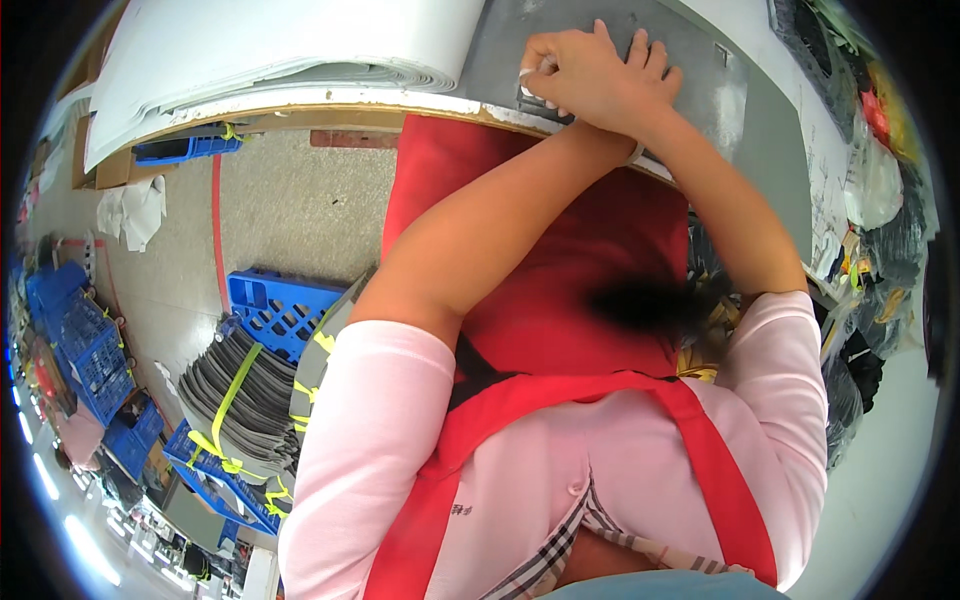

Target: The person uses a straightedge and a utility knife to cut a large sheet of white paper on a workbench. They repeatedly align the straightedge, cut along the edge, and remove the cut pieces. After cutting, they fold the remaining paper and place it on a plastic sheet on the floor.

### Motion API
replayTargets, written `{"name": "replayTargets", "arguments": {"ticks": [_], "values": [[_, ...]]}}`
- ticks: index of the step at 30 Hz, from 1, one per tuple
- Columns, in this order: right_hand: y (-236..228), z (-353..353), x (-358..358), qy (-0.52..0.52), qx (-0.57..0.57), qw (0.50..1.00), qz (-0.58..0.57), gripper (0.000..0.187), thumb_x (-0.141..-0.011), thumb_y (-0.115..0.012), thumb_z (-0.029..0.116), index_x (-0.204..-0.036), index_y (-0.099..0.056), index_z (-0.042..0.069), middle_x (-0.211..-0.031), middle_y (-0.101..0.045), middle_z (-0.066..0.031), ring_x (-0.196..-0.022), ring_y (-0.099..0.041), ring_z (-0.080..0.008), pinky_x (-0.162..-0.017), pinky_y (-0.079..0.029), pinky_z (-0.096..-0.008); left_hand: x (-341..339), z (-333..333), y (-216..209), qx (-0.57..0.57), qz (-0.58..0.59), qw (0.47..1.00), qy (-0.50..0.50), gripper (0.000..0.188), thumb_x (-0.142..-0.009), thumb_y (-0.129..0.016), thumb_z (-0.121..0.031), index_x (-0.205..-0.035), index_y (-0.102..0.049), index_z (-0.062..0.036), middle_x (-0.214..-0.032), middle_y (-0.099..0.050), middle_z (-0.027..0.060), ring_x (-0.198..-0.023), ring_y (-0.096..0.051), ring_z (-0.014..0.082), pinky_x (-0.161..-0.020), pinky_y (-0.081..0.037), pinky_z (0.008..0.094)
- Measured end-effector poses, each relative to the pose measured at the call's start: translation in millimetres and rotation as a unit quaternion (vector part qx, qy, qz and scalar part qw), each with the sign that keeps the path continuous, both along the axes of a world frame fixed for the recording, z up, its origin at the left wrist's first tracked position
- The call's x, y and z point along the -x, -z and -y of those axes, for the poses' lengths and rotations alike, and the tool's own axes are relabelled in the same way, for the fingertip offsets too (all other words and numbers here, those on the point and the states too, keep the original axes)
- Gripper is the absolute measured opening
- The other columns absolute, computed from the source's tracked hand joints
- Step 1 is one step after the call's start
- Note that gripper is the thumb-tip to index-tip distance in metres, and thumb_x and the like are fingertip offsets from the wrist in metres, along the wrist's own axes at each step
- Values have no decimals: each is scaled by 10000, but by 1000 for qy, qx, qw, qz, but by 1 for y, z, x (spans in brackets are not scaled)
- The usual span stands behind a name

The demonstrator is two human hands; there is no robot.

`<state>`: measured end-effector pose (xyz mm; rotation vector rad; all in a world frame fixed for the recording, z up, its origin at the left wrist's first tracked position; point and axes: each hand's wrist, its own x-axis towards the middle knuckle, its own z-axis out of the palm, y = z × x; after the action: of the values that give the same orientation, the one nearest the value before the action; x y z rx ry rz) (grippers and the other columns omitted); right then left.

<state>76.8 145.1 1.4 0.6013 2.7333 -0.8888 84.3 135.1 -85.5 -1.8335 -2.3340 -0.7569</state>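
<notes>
My forearms cross at the wrists over a grey sheet [700,70] on the worktable. The right wrist lies on top of the left. My left hand [655,62] is mostly hidden under the right; its spread fingertips show flat on the sheet. My right hand [580,75] is curled near the table's front edge, its fingers bent around something small. White shows at those fingers, and a small dark piece with a metallic look [532,102] is just below them. What the right hand holds is too covered to name.
Left of my hands lies a thick stack of large white sheets [290,45], curled at the edge. Strapped grey sheets [240,390] stand by blue crates [285,310] on the floor to the left. Plastic bags [875,185] crowd the right side. My red apron [560,270] hangs against the table edge.
</notes>
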Motion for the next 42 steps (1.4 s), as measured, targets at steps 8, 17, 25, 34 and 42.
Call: {"name": "replayTargets", "arguments": {"ticks": [8,17,25,34,42], "values": [[-34,20,1,-16,-107,990,89,244,-868,-646,326,-1006,-675,127,-808,-683,-45,-888,-635,-229,-985,-415,-378,5,11,-10,-25,-19,999,-9,566,-921,-503,-443,-1450,-453,-248,-1551,-357,158,-1460,-289,348,-1109,-147,737],[14,-15,-21,-77,1,993,-85,267,-895,-608,463,-1021,-678,238,-904,-706,-16,-1083,-563,-367,-1014,-312,-603,-4,-5,0,-9,-68,995,-68,559,-925,-504,-449,-1451,-449,-268,-1531,-382,147,-1423,-342,312,-1138,-203,649],[-23,34,-18,-29,-316,948,12,274,-906,-585,497,-1063,-677,292,-967,-705,-31,-1094,-554,-458,-1008,-304,-672,5,13,-26,-8,-49,999,-10,417,-995,-427,-315,-1349,-545,-129,-1465,-463,133,-1395,-386,345,-1119,-187,698],[-26,-4,-35,2,-109,986,-129,269,-897,-651,347,-1127,-700,217,-990,-716,-51,-1035,-628,-314,-935,-453,-480,5,-20,2,162,13,986,-32,451,-990,-427,-315,-1385,-510,-114,-1493,-443,134,-1449,-319,343,-1116,-117,737],[31,-167,-163,381,-70,899,-207,259,-869,-738,261,-951,-742,15,-829,-685,-9,-803,-590,-103,-749,-466,-257,7,5,-39,83,49,995,28,426,-980,-437,-226,-1373,-533,-91,-1502,-433,139,-1458,-293,330,-1135,-101,717]]}}
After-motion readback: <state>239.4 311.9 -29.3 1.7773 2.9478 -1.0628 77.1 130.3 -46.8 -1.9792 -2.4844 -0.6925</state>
